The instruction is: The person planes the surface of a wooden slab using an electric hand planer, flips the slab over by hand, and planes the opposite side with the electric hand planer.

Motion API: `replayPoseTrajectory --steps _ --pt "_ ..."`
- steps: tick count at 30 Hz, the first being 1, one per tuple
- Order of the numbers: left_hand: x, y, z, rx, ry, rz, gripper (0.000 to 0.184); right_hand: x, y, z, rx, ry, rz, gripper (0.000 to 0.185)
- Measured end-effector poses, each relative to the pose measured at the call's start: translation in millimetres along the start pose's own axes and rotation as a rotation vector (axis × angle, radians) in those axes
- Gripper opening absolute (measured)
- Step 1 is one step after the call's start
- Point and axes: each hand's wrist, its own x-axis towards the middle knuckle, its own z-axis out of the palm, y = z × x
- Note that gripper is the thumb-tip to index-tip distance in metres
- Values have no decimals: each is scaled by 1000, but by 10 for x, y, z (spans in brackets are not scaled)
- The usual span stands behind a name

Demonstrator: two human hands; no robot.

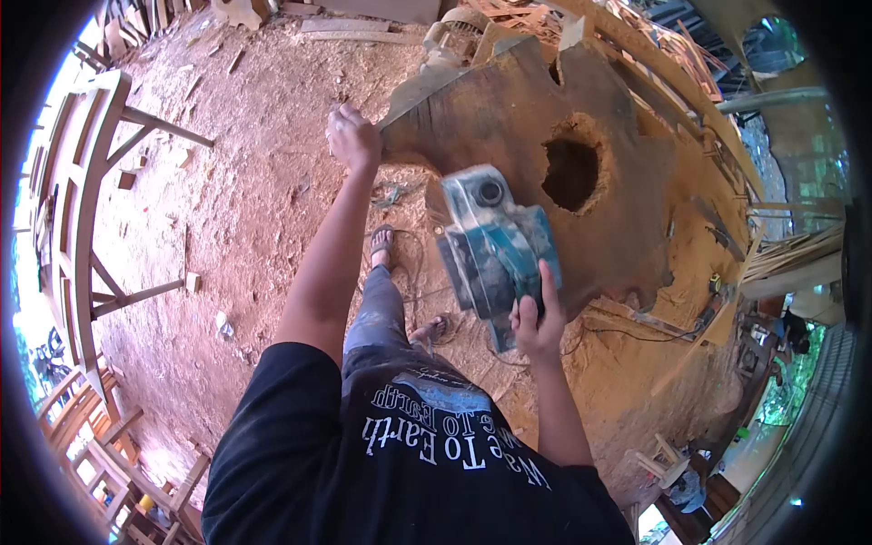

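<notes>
My right hand (540, 320) is wrapped round the rear handle of a teal electric planer (509, 259), with the index finger stretched along its side. Dust coats the planer, which is tilted and partly blurred, over the near edge of a large brown wood slab (472, 118). Whether its sole touches the wood I cannot tell. The slab has an irregular outline and a ragged hole (570, 174) through it. My left hand (352, 138) is out beside the slab's left corner, fingers loosely bent and apart, with nothing visible in them.
Wood shavings cover the ground (218, 209) around my feet. A cord runs along the ground near my legs. Wooden frames (86, 218) stand at the left. A tape measure (716, 283) lies right of the slab, and timber offcuts (672, 45) are piled behind it. A small stool (663, 461) is at lower right.
</notes>
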Motion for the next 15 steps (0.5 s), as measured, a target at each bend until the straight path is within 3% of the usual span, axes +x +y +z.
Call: replayPoseTrajectory --steps 9,11,15 --pt "94 -183 100 -376 10 -105 59 1333 -225 375 -34 -11 -97 49" --pt "159 -298 220 -349 75 -68 60 1503 -288 415 -42 -18 -108 48" --pt "111 -220 92 -357 5 -80 60 1780 -351 508 -45 -18 -185 48"
